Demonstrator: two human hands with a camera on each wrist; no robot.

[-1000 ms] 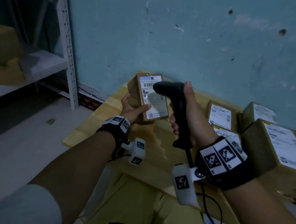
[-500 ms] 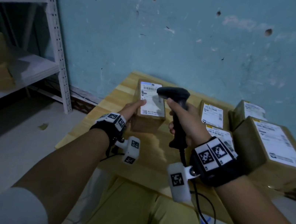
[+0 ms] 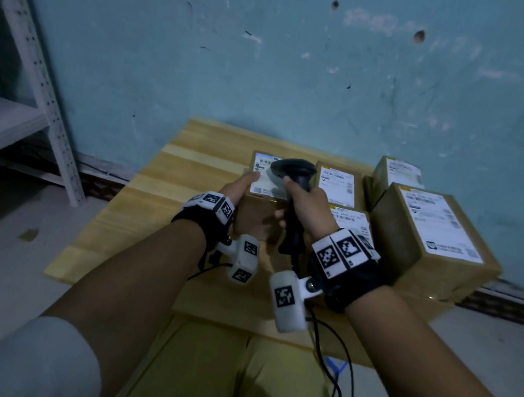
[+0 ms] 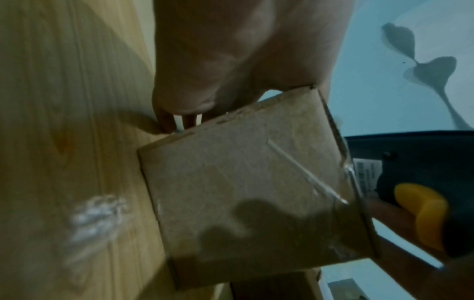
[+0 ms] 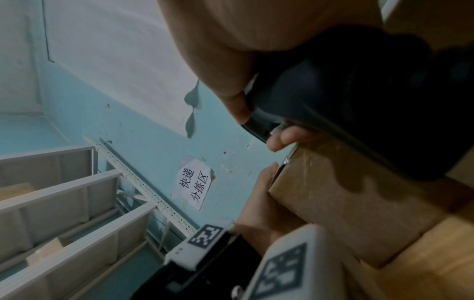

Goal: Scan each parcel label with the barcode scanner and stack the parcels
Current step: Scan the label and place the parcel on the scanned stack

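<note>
A small cardboard parcel (image 3: 262, 198) with a white shipping label (image 3: 262, 177) on its top face stands on the far part of a pale wooden table (image 3: 157, 202), gripped by the person's left hand (image 3: 238, 187): the thumb lies on the label's near corner and the fingers (image 4: 166, 119) curl down the box's left side. The right hand (image 3: 310, 209) is wrapped round the handle of a black corded barcode scanner (image 3: 295, 176), its head held just above the label and pointing left across it; the left wrist view shows the scanner's yellow trigger (image 4: 428, 215) beside the box. No scan light can be made out, so whether this label has been read cannot be told.

Just to the right lie two flatter labelled parcels (image 3: 338, 184) (image 3: 350, 219), then a large carton (image 3: 433, 235) with another box (image 3: 395, 171) behind it against the blue wall (image 3: 306, 85). These boxes sit side by side or lean against each other; no neat stack is visible, so most of the scanning and stacking appears to remain. A white metal shelving unit (image 3: 35, 59) stands at left, and a paper sign (image 5: 196, 184) hangs on the wall.
</note>
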